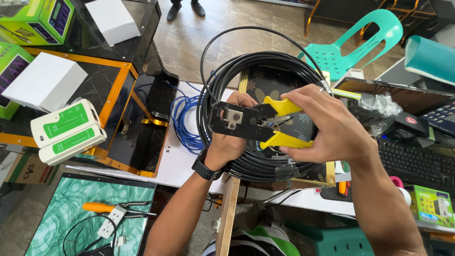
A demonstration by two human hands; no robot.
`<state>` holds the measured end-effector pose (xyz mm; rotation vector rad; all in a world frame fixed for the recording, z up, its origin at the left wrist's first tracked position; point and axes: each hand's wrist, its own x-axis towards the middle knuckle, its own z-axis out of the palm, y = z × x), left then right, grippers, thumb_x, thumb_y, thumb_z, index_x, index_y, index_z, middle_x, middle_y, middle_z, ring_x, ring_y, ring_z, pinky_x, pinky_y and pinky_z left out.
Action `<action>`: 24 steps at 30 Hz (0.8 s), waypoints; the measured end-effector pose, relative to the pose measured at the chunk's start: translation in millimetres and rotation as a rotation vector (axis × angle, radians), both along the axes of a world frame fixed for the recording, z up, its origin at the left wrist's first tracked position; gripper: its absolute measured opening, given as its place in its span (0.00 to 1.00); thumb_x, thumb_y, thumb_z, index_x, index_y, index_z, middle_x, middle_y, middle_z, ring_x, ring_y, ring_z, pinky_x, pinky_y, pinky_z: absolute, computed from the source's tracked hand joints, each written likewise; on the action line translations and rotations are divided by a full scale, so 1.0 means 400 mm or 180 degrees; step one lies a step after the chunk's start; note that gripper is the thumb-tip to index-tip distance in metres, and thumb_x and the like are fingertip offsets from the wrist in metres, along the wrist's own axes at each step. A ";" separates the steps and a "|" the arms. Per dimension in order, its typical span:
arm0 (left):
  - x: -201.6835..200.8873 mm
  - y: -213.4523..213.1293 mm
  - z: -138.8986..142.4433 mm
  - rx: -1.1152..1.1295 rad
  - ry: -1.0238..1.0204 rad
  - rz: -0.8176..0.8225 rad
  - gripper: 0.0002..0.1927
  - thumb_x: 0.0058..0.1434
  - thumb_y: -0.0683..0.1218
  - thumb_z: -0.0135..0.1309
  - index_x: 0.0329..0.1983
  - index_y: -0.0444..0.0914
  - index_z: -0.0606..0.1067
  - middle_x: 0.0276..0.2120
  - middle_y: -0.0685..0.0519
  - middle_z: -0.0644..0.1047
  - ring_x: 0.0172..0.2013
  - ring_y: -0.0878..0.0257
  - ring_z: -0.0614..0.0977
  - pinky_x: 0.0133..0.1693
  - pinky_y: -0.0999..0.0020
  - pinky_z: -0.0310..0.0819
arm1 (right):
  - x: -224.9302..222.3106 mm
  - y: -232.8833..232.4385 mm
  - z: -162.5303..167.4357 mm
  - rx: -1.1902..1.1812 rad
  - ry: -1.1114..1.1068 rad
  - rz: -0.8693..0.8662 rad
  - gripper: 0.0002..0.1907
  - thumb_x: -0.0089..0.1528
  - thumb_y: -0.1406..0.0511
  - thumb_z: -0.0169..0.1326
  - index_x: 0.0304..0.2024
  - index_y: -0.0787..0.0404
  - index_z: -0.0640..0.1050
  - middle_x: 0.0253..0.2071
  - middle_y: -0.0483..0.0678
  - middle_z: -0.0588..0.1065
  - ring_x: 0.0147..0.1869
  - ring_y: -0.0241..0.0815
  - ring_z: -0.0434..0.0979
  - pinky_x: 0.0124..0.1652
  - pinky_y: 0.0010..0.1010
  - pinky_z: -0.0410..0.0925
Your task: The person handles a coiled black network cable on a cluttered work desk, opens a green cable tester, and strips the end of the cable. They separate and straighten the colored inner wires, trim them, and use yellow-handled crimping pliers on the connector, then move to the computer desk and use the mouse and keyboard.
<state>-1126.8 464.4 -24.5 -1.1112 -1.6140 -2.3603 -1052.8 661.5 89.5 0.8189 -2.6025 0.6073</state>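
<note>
A black metal crimping tool with yellow plastic handles (258,124) is held up in front of a large coil of black round cable (246,95), which serves as the landmark here. The right hand (327,125) wraps both yellow handles, fingers over the upper one and thumb side under the lower one, clamped firmly on them. The left hand (230,142) sits behind the tool's black head, fingers curled shut; whether it pinches a cable end or only steadies the head cannot be told. A black wristwatch (204,167) is on that wrist.

Just left of the coil lies a bundle of thin blue cable (182,125) on a white sheet (177,161). Further left of the coil sit two white-and-green rectangular cable tester units (68,130), stacked together, with a plain white cardboard box (45,80) above them. Below and left of the coil, an orange-handled hand tool (102,207) and a white plug adapter (108,224) lie on a green patterned mat (61,208). Right of the coil is a black computer keyboard (417,163), and beyond the coil stands a teal plastic chair (365,40).
</note>
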 end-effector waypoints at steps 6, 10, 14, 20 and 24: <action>-0.007 -0.010 0.004 -0.0162 0.0078 -0.0010 0.09 0.67 0.44 0.50 0.42 0.34 0.66 0.37 0.50 0.74 0.38 0.68 0.72 0.43 0.74 0.69 | 0.003 0.012 -0.034 -0.0127 -0.0081 -0.0017 0.40 0.47 0.59 0.73 0.58 0.67 0.73 0.54 0.55 0.76 0.50 0.48 0.80 0.44 0.33 0.75; -0.015 -0.009 0.007 -0.0182 -0.0177 -0.0161 0.09 0.70 0.46 0.45 0.41 0.34 0.67 0.37 0.50 0.77 0.39 0.69 0.78 0.45 0.73 0.74 | 0.003 0.023 -0.044 -0.0193 -0.0167 -0.0022 0.38 0.48 0.61 0.72 0.58 0.67 0.73 0.53 0.55 0.77 0.49 0.47 0.80 0.43 0.32 0.75; -0.019 -0.008 0.008 -0.0098 0.0029 -0.0084 0.08 0.69 0.45 0.45 0.42 0.34 0.66 0.37 0.49 0.77 0.39 0.68 0.79 0.45 0.72 0.75 | -0.003 0.039 -0.067 -0.0253 -0.0397 -0.0061 0.38 0.49 0.61 0.72 0.59 0.66 0.73 0.50 0.53 0.77 0.43 0.45 0.79 0.41 0.32 0.75; -0.011 0.005 0.007 0.0542 -0.0613 -0.0482 0.06 0.68 0.41 0.41 0.44 0.33 0.66 0.38 0.49 0.73 0.37 0.68 0.74 0.42 0.73 0.71 | -0.011 0.058 -0.133 -0.1658 -0.1413 -0.0096 0.37 0.54 0.61 0.72 0.61 0.68 0.72 0.46 0.52 0.75 0.45 0.39 0.75 0.46 0.28 0.70; -0.018 -0.002 0.004 0.0551 -0.0642 -0.0689 0.05 0.73 0.39 0.41 0.41 0.33 0.66 0.35 0.49 0.73 0.30 0.69 0.70 0.34 0.74 0.68 | -0.030 0.090 -0.138 -0.2147 -0.1221 0.0261 0.51 0.53 0.55 0.71 0.69 0.70 0.61 0.57 0.53 0.69 0.62 0.39 0.70 0.63 0.29 0.63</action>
